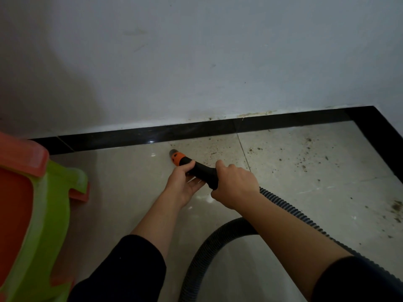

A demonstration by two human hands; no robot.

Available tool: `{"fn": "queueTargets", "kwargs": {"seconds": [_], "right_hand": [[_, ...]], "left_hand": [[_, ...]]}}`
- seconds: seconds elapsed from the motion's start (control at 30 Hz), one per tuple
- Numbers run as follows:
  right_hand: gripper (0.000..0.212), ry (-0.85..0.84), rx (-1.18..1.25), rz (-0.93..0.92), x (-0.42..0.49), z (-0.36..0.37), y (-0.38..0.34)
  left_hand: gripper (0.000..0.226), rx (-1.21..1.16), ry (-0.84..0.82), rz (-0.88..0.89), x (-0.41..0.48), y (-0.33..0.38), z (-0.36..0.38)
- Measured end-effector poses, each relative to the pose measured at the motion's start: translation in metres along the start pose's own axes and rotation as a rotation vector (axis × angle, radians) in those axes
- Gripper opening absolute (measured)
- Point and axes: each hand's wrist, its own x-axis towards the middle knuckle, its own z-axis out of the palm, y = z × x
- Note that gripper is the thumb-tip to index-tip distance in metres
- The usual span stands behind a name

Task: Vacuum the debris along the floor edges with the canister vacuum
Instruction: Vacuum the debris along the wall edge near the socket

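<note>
The vacuum nozzle has an orange collar and a black handle, and its tip rests on the beige floor tile close to the black baseboard. My left hand cups the handle from below, just behind the orange collar. My right hand grips the rear of the handle from above. A black ribbed hose runs back under my right forearm and loops across the floor. Dark debris is scattered over the tiles to the right of the nozzle, up to the corner.
A grey-white wall rises behind the baseboard. An orange and green plastic stool stands at the left. The baseboard turns toward me at the right corner. More dirt lies at the right edge.
</note>
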Motion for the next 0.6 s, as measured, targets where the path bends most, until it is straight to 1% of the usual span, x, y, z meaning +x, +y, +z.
{"fn": "queueTargets", "kwargs": {"seconds": [0.07,0.2,0.27,0.4,0.6], "right_hand": [[0.041,-0.006,0.009,0.003,0.002,0.0,-0.001],[0.041,0.003,-0.004,0.002,0.005,-0.001,-0.004],[0.041,0.001,-0.011,-0.007,0.005,-0.001,-0.004],[0.043,0.022,-0.03,-0.055,0.004,0.004,-0.003],[0.057,0.192,-0.118,-0.194,-0.003,0.021,0.002]], "left_hand": [[0.024,0.02,-0.001,0.0,0.002,0.002,-0.002],[0.015,0.059,-0.002,0.018,0.004,0.005,-0.006],[0.014,0.077,0.003,0.029,0.006,0.004,-0.009],[0.013,0.096,0.025,0.04,0.01,0.006,-0.01],[0.011,0.134,0.029,0.033,0.012,0.015,-0.011]]}}
